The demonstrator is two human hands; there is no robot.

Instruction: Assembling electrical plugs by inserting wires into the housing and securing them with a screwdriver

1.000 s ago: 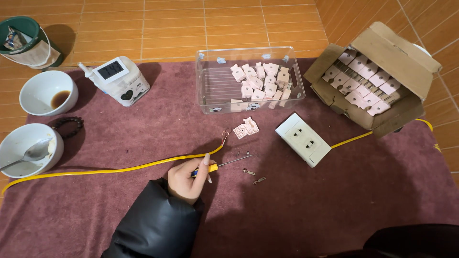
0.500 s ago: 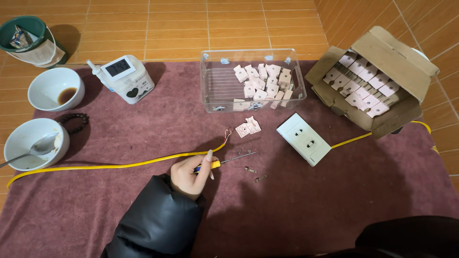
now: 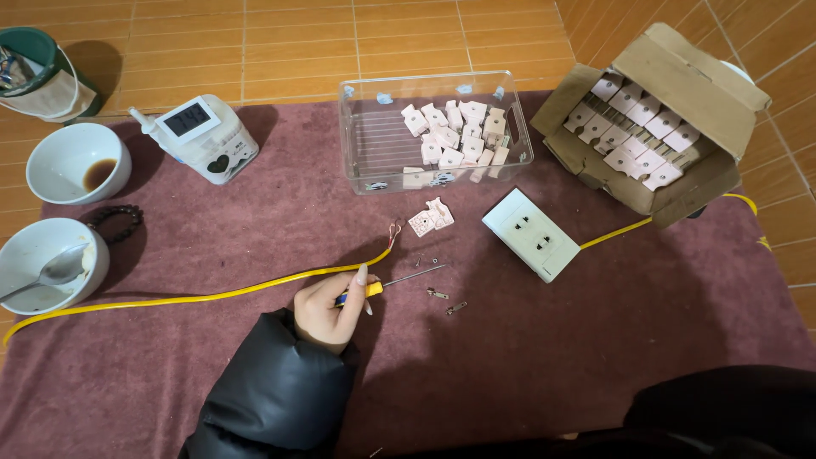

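while the left hand (image 3: 327, 308) fingers clamp a screwdriver (image 3: 399, 280), small screws (image 3: 442, 299) lie beside its tip.

Head camera, steep downward view, near maroon mat (image 3: 527, 357)

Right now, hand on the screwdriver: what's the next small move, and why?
Probably lift the screwdriver clear of the mat. The left hand closes on its handle, the shaft lies flat, and the small screws and the yellow cable's bare end lie just beyond.

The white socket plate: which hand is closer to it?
Left. The left hand holds a screwdriver left of the white socket plate; the right hand isn't visible.
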